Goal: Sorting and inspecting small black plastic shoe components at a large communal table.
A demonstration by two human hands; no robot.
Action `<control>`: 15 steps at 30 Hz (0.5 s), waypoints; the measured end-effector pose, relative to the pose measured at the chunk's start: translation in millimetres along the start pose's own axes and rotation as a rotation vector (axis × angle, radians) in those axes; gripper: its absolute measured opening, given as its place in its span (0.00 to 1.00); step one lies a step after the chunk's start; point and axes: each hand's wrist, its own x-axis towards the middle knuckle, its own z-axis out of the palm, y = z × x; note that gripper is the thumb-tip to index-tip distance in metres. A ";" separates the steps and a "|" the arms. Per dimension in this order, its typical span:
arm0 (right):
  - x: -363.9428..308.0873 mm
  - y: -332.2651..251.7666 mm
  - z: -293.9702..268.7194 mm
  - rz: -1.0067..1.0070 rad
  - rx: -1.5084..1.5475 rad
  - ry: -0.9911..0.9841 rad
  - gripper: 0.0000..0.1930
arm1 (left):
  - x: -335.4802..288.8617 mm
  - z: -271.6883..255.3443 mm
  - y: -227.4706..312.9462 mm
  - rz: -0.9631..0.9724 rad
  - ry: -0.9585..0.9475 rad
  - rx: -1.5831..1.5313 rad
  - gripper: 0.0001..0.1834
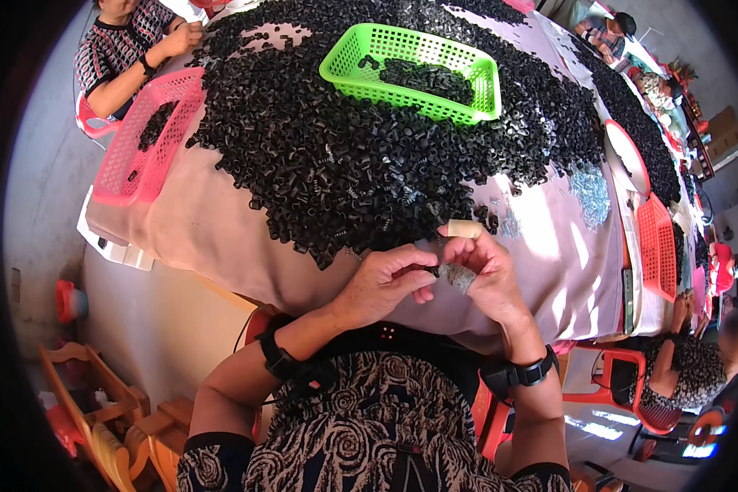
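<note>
My left hand is closed, thumb and fingertips pinching a small black plastic piece just above the table's near edge. Facing it, my right hand has curled fingers almost touching that piece. A beige finger cover sits on its raised index finger, and a grey wrap is around its thumb. Whatever the right fingers grip is too small or hidden to name. Right beyond both hands spreads a big heap of small black plastic pieces, with a few metal springs lying among them.
A green basket holding black pieces rests on the heap. At the left edge stands a pink basket; a red basket is at the right. Pale springs lie on the pink cloth. Other people sit around the table.
</note>
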 end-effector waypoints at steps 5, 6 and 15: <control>-1.1 -1.8 -3.1 0.279 0.303 -0.087 0.18 | 1.2 3.0 2.6 0.039 0.007 0.024 0.08; -1.7 -2.0 -3.0 0.316 0.401 -0.108 0.15 | 2.0 2.8 3.5 0.055 0.002 0.015 0.09; -3.1 -3.5 -9.7 0.402 0.603 -0.030 0.13 | 2.6 0.2 -2.7 0.015 0.011 -0.053 0.10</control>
